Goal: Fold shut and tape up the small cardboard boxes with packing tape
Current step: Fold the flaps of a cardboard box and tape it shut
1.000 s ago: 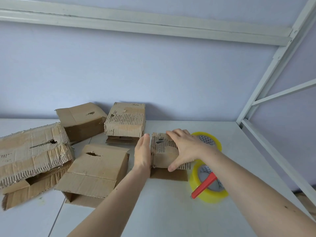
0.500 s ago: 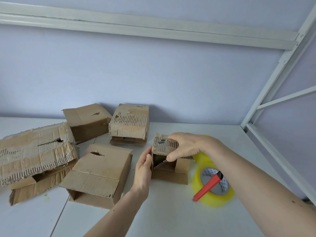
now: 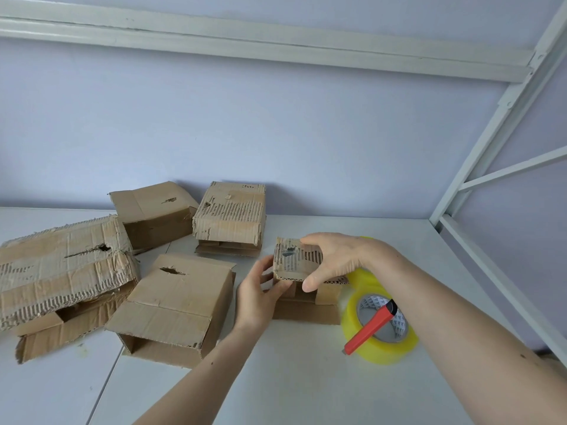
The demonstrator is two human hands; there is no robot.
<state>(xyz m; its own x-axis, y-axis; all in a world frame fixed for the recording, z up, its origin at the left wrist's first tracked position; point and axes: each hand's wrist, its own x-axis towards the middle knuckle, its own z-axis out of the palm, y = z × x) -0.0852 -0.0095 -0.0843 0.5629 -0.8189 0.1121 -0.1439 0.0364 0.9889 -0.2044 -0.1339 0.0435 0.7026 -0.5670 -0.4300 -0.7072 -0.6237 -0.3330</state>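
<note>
Gripping the small box [image 3: 302, 265] at twelve o'clock, my right hand [image 3: 340, 259] arches over its top, fingers spread, thumb on the raised front flap. My left hand [image 3: 259, 294] pinches the box's nine o'clock corner, fingers loosely curled. At three o'clock lies the tape roll [image 3: 380, 329] with a red cutter [image 3: 369, 328] across it. Since half a second ago, little has changed; a second ago both palms pressed the flap shut.
</note>
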